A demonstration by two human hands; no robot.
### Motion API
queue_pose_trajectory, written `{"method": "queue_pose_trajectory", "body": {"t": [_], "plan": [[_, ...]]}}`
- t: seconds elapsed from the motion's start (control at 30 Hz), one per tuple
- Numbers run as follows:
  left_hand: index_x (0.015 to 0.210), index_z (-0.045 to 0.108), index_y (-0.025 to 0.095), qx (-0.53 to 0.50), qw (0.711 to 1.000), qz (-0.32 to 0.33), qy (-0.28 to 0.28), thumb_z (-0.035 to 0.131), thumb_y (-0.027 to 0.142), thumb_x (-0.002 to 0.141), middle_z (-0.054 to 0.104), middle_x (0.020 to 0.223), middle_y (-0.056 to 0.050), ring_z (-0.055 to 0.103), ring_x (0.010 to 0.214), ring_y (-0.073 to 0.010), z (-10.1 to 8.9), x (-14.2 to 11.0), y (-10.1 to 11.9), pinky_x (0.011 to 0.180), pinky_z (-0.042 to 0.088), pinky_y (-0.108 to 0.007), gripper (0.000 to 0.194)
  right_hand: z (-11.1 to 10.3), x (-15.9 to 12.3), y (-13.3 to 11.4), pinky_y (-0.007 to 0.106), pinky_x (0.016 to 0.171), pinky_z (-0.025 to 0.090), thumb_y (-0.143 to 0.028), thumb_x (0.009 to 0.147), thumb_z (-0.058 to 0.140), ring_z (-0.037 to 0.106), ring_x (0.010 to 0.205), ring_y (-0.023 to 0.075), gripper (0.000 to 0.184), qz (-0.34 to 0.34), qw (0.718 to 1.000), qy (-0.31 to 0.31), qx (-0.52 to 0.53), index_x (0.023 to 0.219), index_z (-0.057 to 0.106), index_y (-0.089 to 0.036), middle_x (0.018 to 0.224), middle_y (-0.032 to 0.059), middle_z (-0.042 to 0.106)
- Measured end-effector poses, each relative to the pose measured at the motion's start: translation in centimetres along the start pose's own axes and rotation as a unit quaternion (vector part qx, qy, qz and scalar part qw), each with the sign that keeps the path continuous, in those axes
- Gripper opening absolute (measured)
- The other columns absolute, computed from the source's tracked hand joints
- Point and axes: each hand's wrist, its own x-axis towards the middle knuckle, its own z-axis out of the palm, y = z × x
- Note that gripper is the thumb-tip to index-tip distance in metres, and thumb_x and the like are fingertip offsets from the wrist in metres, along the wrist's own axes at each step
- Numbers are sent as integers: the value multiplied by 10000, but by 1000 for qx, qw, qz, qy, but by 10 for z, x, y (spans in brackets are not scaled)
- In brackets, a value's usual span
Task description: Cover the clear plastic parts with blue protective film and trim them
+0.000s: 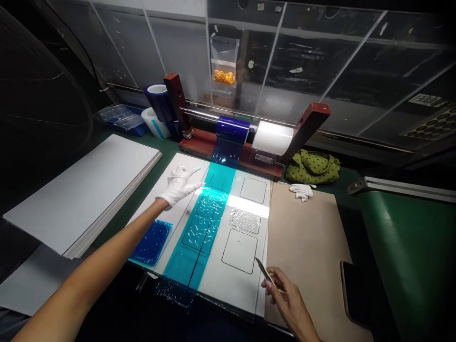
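My left hand [177, 186], in a white glove, has its fingers spread beside the left edge of a strip of blue film [203, 223]. Whether it touches the film I cannot tell. The strip runs from a blue film roll [233, 127] down over a clear sheet with black rounded-square outlines [240, 251] and hangs past the near edge. Wrinkles show in its middle. My bare right hand [285, 297] grips a craft knife [263, 271], its blade pointing up and left near the lower outline. Left of the strip lies a stack of dark blue film pieces [153, 243].
A red wooden stand [199, 145] carries the blue roll and a white roll [273, 137]. White sheets [89, 190] are stacked at left. Brown board [302, 237], a phone [356, 294], a green dotted pouch [313, 166] and a white glove [302, 191] lie at right.
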Motion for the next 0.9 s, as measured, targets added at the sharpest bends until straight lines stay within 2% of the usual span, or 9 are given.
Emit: {"method": "queue_pose_trajectory", "body": {"t": [0.13,0.23,0.33,0.5,0.6,0.7,0.77,0.83,0.9], "plan": [[1113,646,246,53,997,-62,17,342,499,893,529,945,-91,436,905,-249,6,-102,-18,741,371,-361,452,43,15,-34,273,726,481,-286,932,316,621,779,177,436,-133,975,-15,-179,1348,441,-248,907,82,658],[1056,677,309,61,995,-69,-33,389,442,877,548,779,-67,452,694,-198,30,-179,-27,620,356,-322,364,87,34,-54,238,632,445,-129,918,238,589,689,159,510,-191,918,-52,-344,1373,410,-281,825,61,639],[1157,609,365,62,992,-78,-71,448,420,851,577,886,-69,500,724,-189,56,-228,-33,640,376,-310,350,126,52,-69,217,582,400,-56,886,265,575,679,151,574,-217,861,-93,-451,1387,372,-314,825,45,620],[1238,536,377,64,986,-129,-82,416,402,867,590,992,-89,532,804,-234,81,-253,-38,696,389,-358,391,165,73,-91,241,617,398,-99,916,287,594,760,176,534,-231,811,-147,-517,1403,329,-313,921,63,621],[1229,546,371,59,983,-163,-62,372,417,883,580,1038,-88,532,816,-249,83,-260,-41,697,380,-372,389,178,80,-102,254,627,398,-142,940,266,601,770,185,500,-226,795,-161,-539,1406,322,-311,939,73,624],[1243,545,299,40,970,-238,-24,338,469,887,560,1038,-114,524,819,-266,77,-274,-44,697,375,-390,446,187,87,-109,262,636,398,-171,954,241,606,782,188,486,-222,781,-166,-559,1412,308,-316,968,79,626],[1233,548,252,-62,943,-327,8,397,517,853,540,1066,-127,515,889,-292,75,-286,-46,749,375,-421,487,192,91,-112,259,632,394,-173,953,247,609,785,185,486,-228,772,-168,-569,1413,306,-319,981,77,628],[1168,574,193,-203,888,-411,23,486,556,793,532,1086,-141,506,962,-316,75,-298,-48,807,374,-450,529,195,94,-114,255,621,388,-164,947,261,613,781,182,489,-234,765,-171,-575,1406,319,-323,976,72,633],[1082,594,151,-314,834,-454,10,530,590,748,570,1030,-141,542,937,-302,77,-306,-50,802,407,-438,556,195,96,-115,256,611,384,-152,941,268,614,780,186,496,-237,761,-174,-578,1402,328,-324,967,69,636]]}}
